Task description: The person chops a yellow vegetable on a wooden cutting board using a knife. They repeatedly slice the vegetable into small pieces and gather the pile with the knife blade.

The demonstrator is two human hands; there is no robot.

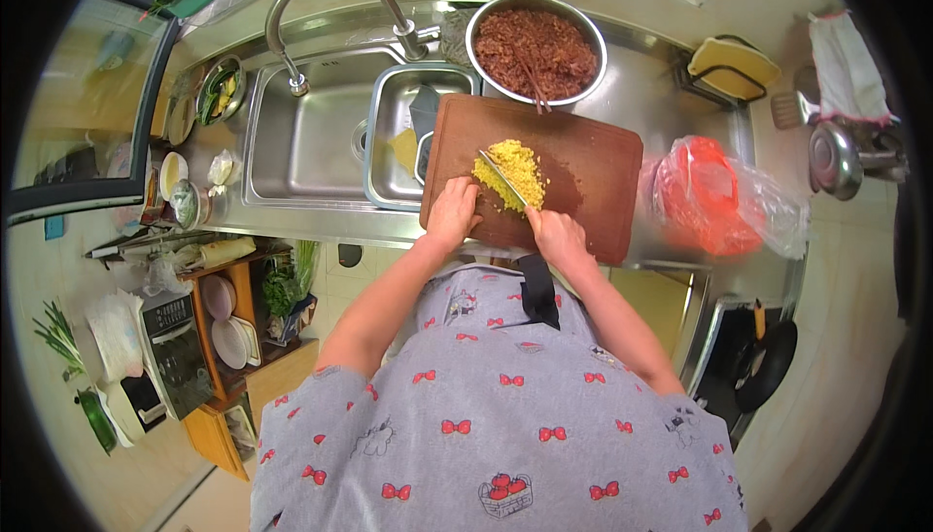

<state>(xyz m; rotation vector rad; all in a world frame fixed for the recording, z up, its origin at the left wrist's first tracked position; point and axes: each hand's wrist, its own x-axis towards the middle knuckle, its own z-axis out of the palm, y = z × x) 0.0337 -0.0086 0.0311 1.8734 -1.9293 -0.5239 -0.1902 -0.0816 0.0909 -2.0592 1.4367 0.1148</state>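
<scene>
My right hand (pixel 560 236) grips the handle of a kitchen knife (pixel 501 176), whose blade stands in a heap of finely chopped yellow food (pixel 526 167). Under the heap lies a brown cutting board (pixel 605 160), bridging the sink's edge and the steel counter. My left hand (pixel 453 210) rests on the board's left side, near the knife and the yellow bits, holding nothing I can see. Just behind the board stands a steel bowl (pixel 602 58) full of reddish-brown minced meat (pixel 525 44), with chopsticks (pixel 536 80) stuck in it.
Left of the board is a steel sink (pixel 306 138) under a curved faucet (pixel 273 14). A rectangular basin (pixel 386 95) sits partly beneath the board. Red and clear plastic bags (pixel 718 197) lie on the right. A rack with a cutting board (pixel 732 65) stands farther back; a black pan (pixel 773 368) is lower right.
</scene>
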